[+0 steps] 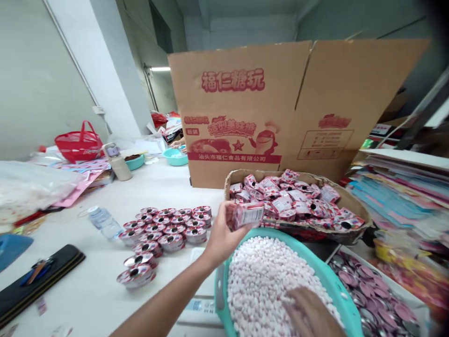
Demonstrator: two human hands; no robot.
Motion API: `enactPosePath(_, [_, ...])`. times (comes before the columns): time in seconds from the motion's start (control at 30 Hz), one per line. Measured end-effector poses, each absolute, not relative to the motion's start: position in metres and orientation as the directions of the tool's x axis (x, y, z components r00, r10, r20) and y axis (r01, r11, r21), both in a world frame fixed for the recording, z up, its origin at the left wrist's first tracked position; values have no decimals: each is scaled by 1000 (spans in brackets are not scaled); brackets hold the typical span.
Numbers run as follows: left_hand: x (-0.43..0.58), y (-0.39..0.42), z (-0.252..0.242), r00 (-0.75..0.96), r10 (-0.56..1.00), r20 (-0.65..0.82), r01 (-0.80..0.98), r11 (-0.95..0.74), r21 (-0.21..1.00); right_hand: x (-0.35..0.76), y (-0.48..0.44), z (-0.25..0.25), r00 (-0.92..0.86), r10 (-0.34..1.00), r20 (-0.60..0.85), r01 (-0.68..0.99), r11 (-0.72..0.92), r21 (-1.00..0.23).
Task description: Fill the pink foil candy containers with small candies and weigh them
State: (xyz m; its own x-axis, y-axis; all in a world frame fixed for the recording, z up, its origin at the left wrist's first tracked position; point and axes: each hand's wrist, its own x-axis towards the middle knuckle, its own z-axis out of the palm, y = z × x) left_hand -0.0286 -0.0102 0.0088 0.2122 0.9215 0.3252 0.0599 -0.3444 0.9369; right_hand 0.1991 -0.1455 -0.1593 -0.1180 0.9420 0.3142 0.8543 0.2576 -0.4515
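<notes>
Left hand (224, 239) fingers clamped on printed container (249, 215), by far rim of teal basin (324, 267). Right hand (312, 311) at white pellets (266, 276) inside, blurred; can't tell if fingers grip. Similar containers (171, 229) grouped left on table (150, 180).

Bare hands (221, 236), bare left forearm (174, 292)

basin (220, 288) btwn cans (171, 242) & lid ctn (423, 306)

A red basket (79, 147), pale flask (119, 164) and clear bottle (106, 224) share a white worktop (157, 180); small tools (36, 273), possibly scissors, rest on a black case (66, 259).
</notes>
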Motion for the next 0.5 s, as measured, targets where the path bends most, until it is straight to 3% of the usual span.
enactPosePath(0.1, [-56, -65, 0, 129, 986, 103, -246, -69, 967, 203, -128, -158, 32, 952, 306, 894, 109, -434])
enactPosePath(0.23, [-86, -113, -16, -21, 983, -181, -434, 154, 888, 183, -100, -149, 122, 970, 212, 808, 27, -589])
enactPosePath(0.3, [-97, -124, -25, -77, 951, -300, -483, 227, 846, 168, -87, -146, 246, 946, 212, 700, -22, -714])
enactPosePath(0.37, [-103, -129, -33, -131, 920, -369, -507, 258, 823, 153, -75, -146, 358, 908, 216, 644, -73, -761])
enactPosePath(0.5, [-108, -133, -46, -257, 897, -360, -439, 223, 870, 131, -59, -151, 461, 848, 260, 606, -87, -791])
